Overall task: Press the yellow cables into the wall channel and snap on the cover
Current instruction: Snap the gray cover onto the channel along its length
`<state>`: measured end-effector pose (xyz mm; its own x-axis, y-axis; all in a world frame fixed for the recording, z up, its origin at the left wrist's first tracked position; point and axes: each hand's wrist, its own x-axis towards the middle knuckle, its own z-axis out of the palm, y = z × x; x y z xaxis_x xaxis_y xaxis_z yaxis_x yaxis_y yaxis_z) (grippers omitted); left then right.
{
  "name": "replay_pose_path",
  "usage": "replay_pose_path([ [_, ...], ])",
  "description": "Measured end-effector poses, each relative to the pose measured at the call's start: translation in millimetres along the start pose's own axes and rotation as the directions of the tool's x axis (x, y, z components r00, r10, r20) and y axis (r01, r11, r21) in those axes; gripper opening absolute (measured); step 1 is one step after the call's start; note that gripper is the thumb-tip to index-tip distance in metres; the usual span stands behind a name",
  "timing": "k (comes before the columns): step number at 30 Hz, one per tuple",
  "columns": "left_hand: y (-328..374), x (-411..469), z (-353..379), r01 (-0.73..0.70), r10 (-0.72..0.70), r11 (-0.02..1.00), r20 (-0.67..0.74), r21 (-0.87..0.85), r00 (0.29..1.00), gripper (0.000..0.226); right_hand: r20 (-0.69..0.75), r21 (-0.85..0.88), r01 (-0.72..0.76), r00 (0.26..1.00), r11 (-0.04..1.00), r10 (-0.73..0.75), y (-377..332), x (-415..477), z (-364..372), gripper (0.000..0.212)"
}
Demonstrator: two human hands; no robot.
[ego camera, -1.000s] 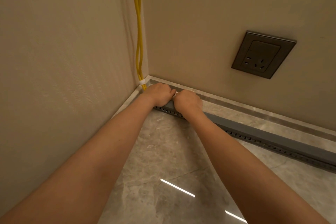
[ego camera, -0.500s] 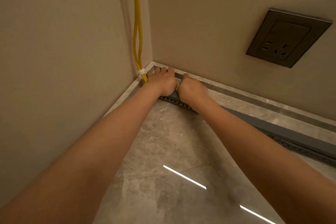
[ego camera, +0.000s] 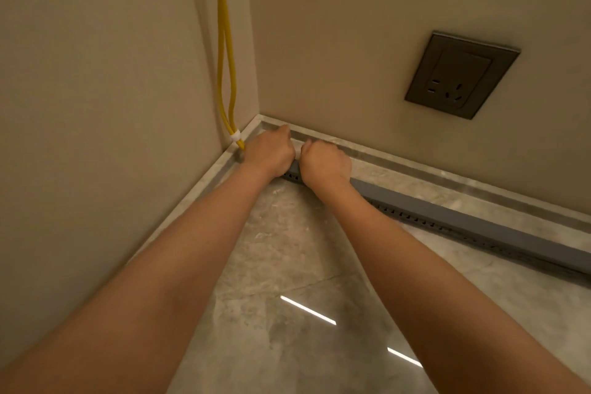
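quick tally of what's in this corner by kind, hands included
yellow cables: 2
white tie: 1
grey channel: 1
wall socket: 1
hands: 2, left hand, right hand
total: 7

Glossy marble-look floor (ego camera: 287,265); matt grey plastic channel (ego camera: 463,217).

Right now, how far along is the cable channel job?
Done: the grey cover sits closed along the channel to the right. In hand: left hand and right hand press down on the corner end. Left: the yellow cables hang exposed up the wall corner, bound by a white tie.
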<state>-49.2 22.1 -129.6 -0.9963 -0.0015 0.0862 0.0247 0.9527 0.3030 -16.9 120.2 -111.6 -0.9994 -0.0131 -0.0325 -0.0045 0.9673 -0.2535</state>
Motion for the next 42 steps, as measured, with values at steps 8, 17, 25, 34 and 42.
replay_pose_path([
  [8, 0.8, -0.5, -3.6, -0.062, 0.063, 0.997, 0.018, -0.040, 0.998, 0.040, -0.055, -0.202, 0.136, 0.987, 0.970, -0.150, -0.1, -4.7, 2.1, 0.027],
  [17, 1.1, -5.8, -15.6, -0.178, 0.164, 0.979, 0.128, 0.103, 0.978, 0.060, -0.156, -0.143, 0.123, 0.977, 0.982, -0.146, -0.9, -18.8, 2.2, 0.031],
  [25, -3.7, -10.2, -16.0, -0.109, 0.098, 0.993, 0.174, 0.055, 0.980, 0.047, 0.143, -0.077, 0.126, 0.983, 0.989, -0.115, 0.3, -18.6, -11.4, 0.036],
  [34, -8.0, -20.2, -23.9, -0.136, 0.135, 0.991, 0.247, -0.014, 0.960, 0.052, 0.053, -0.240, 0.179, 0.984, 0.954, -0.171, -3.4, -25.9, -2.5, 0.027],
  [42, -23.9, -24.2, -59.0, -0.258, 0.295, 0.955, 0.437, -0.144, 0.850, 0.025, 0.035, 0.086, 0.258, 0.965, 0.962, -0.262, 10.4, -29.5, -5.9, 0.028],
])
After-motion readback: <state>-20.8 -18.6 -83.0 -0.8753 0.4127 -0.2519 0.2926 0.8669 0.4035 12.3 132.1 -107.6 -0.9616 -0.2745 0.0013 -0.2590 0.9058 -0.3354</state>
